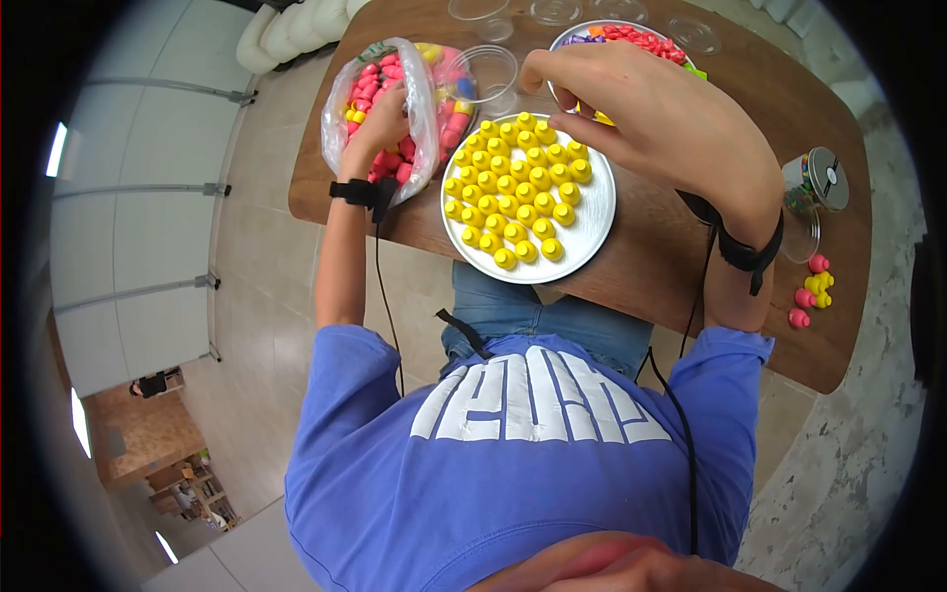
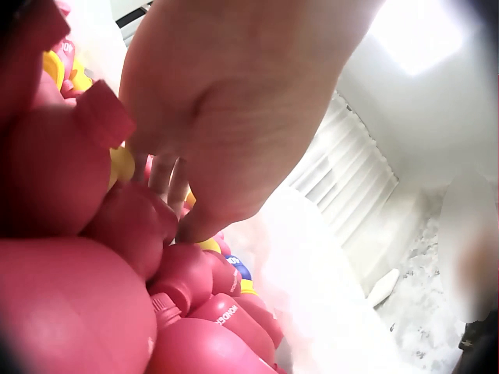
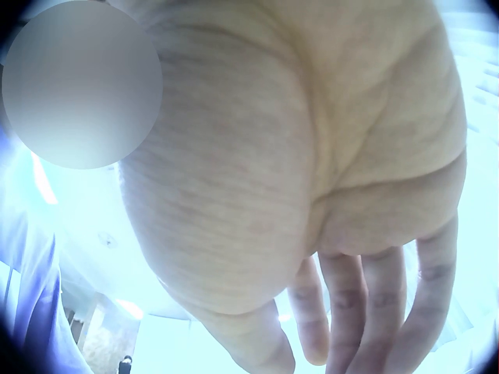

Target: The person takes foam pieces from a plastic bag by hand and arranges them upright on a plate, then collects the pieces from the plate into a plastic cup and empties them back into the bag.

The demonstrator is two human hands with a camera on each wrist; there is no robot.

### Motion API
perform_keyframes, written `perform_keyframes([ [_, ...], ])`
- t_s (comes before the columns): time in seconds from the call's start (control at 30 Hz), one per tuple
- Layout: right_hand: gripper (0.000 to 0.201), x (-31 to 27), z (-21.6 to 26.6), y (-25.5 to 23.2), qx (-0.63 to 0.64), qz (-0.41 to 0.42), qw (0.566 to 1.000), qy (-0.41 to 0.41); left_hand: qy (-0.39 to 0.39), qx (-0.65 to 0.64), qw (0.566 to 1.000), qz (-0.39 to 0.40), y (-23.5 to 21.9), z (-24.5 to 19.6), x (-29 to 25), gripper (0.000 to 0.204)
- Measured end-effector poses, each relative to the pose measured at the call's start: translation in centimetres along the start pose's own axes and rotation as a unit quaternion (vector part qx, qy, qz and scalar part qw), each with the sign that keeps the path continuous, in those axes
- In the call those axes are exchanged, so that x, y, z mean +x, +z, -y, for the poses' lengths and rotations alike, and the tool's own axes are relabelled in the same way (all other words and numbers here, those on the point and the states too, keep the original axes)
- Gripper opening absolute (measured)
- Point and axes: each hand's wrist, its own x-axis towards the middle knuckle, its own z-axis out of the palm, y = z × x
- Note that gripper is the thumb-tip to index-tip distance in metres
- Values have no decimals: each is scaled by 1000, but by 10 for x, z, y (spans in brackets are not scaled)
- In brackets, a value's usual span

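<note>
My left hand point(image 1: 388, 120) reaches into a clear plastic bag point(image 1: 422, 128) of small pink bottles point(image 1: 403, 170), some yellow ones among them. In the left wrist view its fingers point(image 2: 160, 175) go down between the pink bottles point(image 2: 132, 230), and their tips are hidden; I cannot tell whether they grip one. My right hand point(image 1: 659, 113) hovers over the far right edge of a round white plate point(image 1: 595, 212). Many small yellow bottles point(image 1: 520, 185) stand upright on this plate. Loosely extended fingers point(image 3: 382, 300) of the right hand show in its wrist view, with nothing visible in them.
Behind the right hand, a second plate point(image 1: 555, 44) holds red, purple and other coloured pieces. Clear plastic cups point(image 1: 485, 71) stand at the far side. A lidded jar point(image 1: 819, 178) is at the right, with several loose pink and yellow bottles point(image 1: 818, 281) near the table edge.
</note>
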Motion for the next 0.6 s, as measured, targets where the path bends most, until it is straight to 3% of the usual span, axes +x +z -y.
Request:
perform_keyframes([
  [0.13,31,1,1,2,-2,3,1000,12,44,44,998,11,-6,-2,-3,32],
  [0.2,32,1,1,0,2,7,1000,8,-51,-61,997,12,-12,-22,-5,30],
  [0.3,33,1,1,2,9,11,1000,-4,-107,-75,991,11,-10,-28,-1,30],
  [0.4,33,2,4,4,15,15,1000,0,-67,-21,998,2,-2,-19,6,31],
  [0.5,33,1,5,3,13,15,1000,12,-84,23,996,5,-11,-19,5,32],
  [0.6,33,2,6,1,5,21,1000,21,-79,49,996,-1,-25,-48,-5,32],
])
